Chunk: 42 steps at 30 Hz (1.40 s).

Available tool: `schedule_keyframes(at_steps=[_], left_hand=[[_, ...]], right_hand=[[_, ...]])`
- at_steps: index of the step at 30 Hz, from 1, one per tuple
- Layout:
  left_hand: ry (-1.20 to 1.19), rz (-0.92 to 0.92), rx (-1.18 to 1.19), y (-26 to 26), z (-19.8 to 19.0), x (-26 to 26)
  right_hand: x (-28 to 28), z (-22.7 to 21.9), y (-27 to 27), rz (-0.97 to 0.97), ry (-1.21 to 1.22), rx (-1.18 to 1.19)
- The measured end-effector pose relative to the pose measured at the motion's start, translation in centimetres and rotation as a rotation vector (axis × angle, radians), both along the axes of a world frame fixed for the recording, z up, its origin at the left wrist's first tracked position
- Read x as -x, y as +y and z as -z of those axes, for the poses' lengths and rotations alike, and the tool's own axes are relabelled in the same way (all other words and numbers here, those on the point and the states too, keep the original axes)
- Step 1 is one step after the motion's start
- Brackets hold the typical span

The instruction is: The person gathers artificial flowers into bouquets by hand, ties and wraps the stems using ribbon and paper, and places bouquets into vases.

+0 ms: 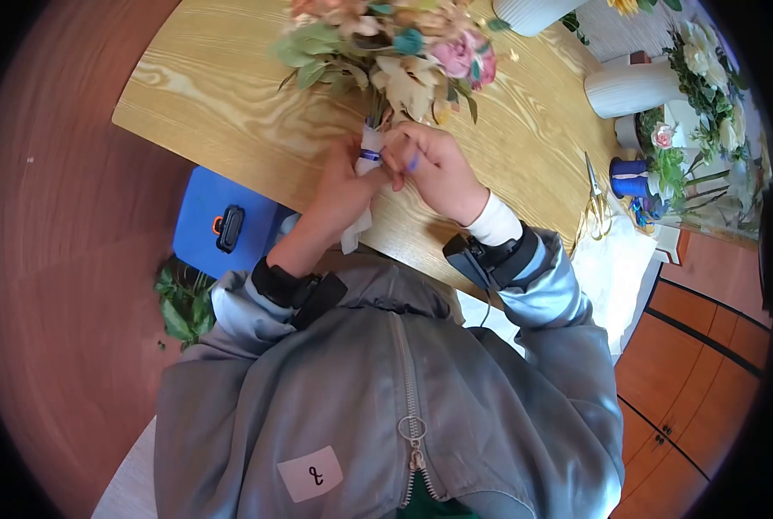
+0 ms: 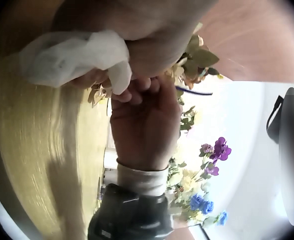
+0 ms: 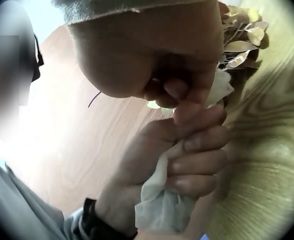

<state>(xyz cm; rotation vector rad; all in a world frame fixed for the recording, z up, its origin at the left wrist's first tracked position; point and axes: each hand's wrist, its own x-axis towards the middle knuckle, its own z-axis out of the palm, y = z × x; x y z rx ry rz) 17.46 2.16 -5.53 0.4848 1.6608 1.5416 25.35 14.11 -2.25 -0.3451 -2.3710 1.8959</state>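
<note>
A bouquet of artificial-looking flowers (image 1: 404,65), pink, cream and peach with green leaves, lies over the table, its stems toward me. White tissue-like wrap (image 1: 372,138) covers the stems, and its loose tail hangs past the table edge. Around the wrap runs a blue-purple ribbon (image 1: 370,156). My left hand (image 1: 341,183) grips the wrapped stems, fingers curled round them in the right wrist view. Close against it, my right hand (image 1: 441,169) has its fingers curled at the ribbon, pinching it. A thin ribbon end (image 2: 194,92) sticks out beyond the right hand in the left wrist view.
On the wooden table (image 1: 230,86), gold-handled scissors (image 1: 596,203) lie at the right beside a blue ribbon spool (image 1: 630,177). White ribbed vases (image 1: 633,90) with flowers stand further back. A blue box (image 1: 222,221) sits below the table's left edge, near green leaves (image 1: 183,303).
</note>
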Motion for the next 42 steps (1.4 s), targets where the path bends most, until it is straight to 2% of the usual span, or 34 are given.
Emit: schedule_keyframes(at_steps=[1, 2, 3, 4, 5, 6, 7, 8, 12, 14, 15, 17, 20, 22, 25, 31, 38, 40, 42], left_hand=[[-0.174, 0.035, 0.069, -0.1, -0.8, 0.2], [-0.175, 0.034, 0.068, -0.4, -0.6, 0.3], [-0.375, -0.048, -0.041, -0.6, -0.4, 0.4], [-0.576, -0.129, -0.15, -0.7, -0.4, 0.4], [-0.577, -0.127, -0.149, -0.7, -0.6, 0.2], [-0.468, -0.142, -0.134, -0.5, -0.9, -0.1], [-0.359, -0.154, -0.118, -0.4, -1.1, -0.2], [-0.36, -0.151, -0.116, -0.4, -1.0, -0.4], [-0.285, -0.115, -0.183, -0.4, -0.5, -0.8], [-0.265, -0.082, -0.191, -0.3, -0.6, -1.1], [-0.282, -0.071, -0.182, -0.3, -0.7, -1.1], [-0.297, -0.061, -0.177, -0.3, -0.8, -0.9], [-0.163, -0.019, -0.07, -0.1, -1.0, -0.4], [0.209, -0.048, -0.12, 0.2, -1.8, -0.4], [0.331, -0.057, -0.185, 0.2, -1.6, 0.2], [0.408, -0.019, -0.246, 0.5, -2.3, 0.6], [0.263, 0.024, -0.219, 0.6, -1.4, 1.0], [0.087, 0.065, -0.278, 0.5, -1.4, 1.3], [0.049, 0.085, -0.33, 0.5, -1.7, 1.5]], right_hand=[[-0.1, 0.5, 0.1, 0.019, 0.036, 0.232], [-0.1, 0.9, 0.2, 0.04, 0.07, 0.465], [-0.3, 1.1, 0.3, 0.041, 0.069, 0.465], [-0.5, 1.0, 0.2, 0.046, 0.076, 0.338], [-0.6, 0.7, 0.0, 0.05, 0.082, 0.21], [-0.7, 0.1, -0.2, 0.054, 0.082, 0.21], [-0.5, -1.2, -0.6, 0.034, 0.117, -0.122], [-0.4, -2.0, -0.9, 0.011, 0.149, -0.452], [0.5, -2.2, -0.4, -0.015, 0.237, -0.587], [0.6, -2.5, 0.3, -0.024, 0.116, -0.442], [0.6, -2.3, 0.5, -0.025, 0.117, -0.441], [0.5, -1.6, 0.9, -0.032, -0.073, 0.009], [0.6, -0.7, 1.5, -0.118, -0.084, 0.097], [0.7, -0.7, 1.7, -0.115, -0.077, 0.096], [0.7, -1.1, 2.1, -0.128, -0.042, 0.114], [0.3, -0.9, 2.2, -0.113, 0.007, 0.153], [-0.3, -1.4, 2.1, -0.076, -0.026, 0.24], [-0.3, -1.6, 2.3, -0.082, 0.001, 0.241], [-0.5, -1.5, 2.5, -0.089, 0.028, 0.242]])
